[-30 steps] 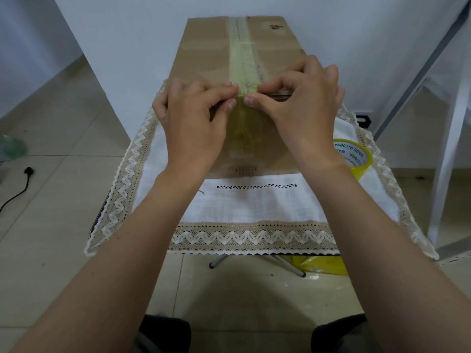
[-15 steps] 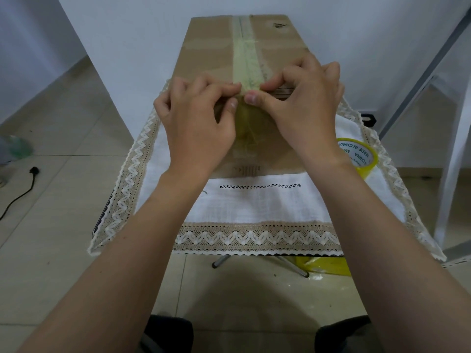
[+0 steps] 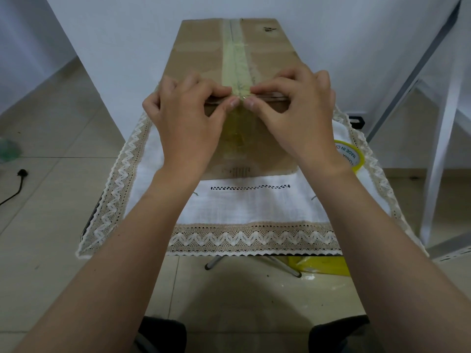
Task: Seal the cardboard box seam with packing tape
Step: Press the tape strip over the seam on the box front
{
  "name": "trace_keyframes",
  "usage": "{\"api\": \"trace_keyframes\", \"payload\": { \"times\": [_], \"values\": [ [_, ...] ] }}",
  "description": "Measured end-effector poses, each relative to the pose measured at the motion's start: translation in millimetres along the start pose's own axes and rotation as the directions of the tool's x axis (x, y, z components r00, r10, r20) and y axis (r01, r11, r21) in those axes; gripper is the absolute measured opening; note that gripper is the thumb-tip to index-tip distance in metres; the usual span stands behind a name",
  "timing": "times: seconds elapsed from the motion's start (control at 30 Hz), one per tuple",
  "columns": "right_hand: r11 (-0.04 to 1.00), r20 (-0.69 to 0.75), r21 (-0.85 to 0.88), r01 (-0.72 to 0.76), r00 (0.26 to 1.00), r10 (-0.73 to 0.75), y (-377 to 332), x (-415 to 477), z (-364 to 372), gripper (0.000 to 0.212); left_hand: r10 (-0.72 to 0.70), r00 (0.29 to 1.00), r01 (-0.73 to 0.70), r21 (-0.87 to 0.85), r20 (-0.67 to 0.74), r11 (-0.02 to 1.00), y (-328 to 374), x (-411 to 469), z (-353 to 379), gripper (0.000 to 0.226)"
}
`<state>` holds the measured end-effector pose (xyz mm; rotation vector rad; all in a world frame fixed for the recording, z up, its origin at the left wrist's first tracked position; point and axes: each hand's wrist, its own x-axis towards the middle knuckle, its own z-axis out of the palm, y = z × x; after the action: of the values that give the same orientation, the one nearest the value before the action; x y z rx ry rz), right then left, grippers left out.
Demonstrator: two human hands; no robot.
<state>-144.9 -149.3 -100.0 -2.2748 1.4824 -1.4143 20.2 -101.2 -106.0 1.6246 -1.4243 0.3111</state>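
Far to the left, at about 9 o'clock, a black plug and its cord lie on the tiled floor. The left hand rests on the near edge of the cardboard box; its grip is closed, thumb and finger pinching the tape strip right at the edge. The strip runs along the seam in the middle of the box top, toward 12 o'clock, and folds down the front face below the hands. The box sits in the middle of the desk, on a white cloth with a zigzag lace border. The right hand is just beside the left one, thumbs almost touching, and its grip is also shut, pinching the same strip. At about 3 o'clock a yellow tape roll lies on the cloth, partly hidden behind the right wrist. Under the desk, at about 5 o'clock, a yellow bag lies on the floor.
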Motion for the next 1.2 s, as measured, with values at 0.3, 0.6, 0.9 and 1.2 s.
{"api": "trace_keyframes", "payload": {
  "times": [0.3, 0.6, 0.9, 1.2],
  "values": [
    [0.996, -0.029, -0.016, -0.084, 0.996, 0.083, -7.1, 2.9, 11.8, 0.037, 0.049, 0.998, -0.047, -0.036, 0.034, 0.998, -6.2, 3.0, -4.1, 0.022],
    [0.981, -0.006, 0.187, -0.048, 0.999, 0.05, 5.2, 2.1, 1.2, 0.012, 0.046, 0.994, -0.04, -0.065, 0.094, 0.997, -10.3, 5.6, -9.3, 0.018],
    [0.993, -0.072, -0.026, -0.117, 0.991, 0.114, -10.5, 1.7, 12.8, 0.045, -0.006, 0.999, 0.007, -0.015, 0.05, 1.0, -3.3, 3.2, -1.1, 0.036],
    [0.999, -0.083, -0.032, -0.004, 0.997, 0.001, 3.6, 0.7, 16.6, 0.039, 0.117, 0.992, -0.114, -0.072, 0.037, 0.991, -19.2, 2.9, -1.1, 0.028]
  ]
}}
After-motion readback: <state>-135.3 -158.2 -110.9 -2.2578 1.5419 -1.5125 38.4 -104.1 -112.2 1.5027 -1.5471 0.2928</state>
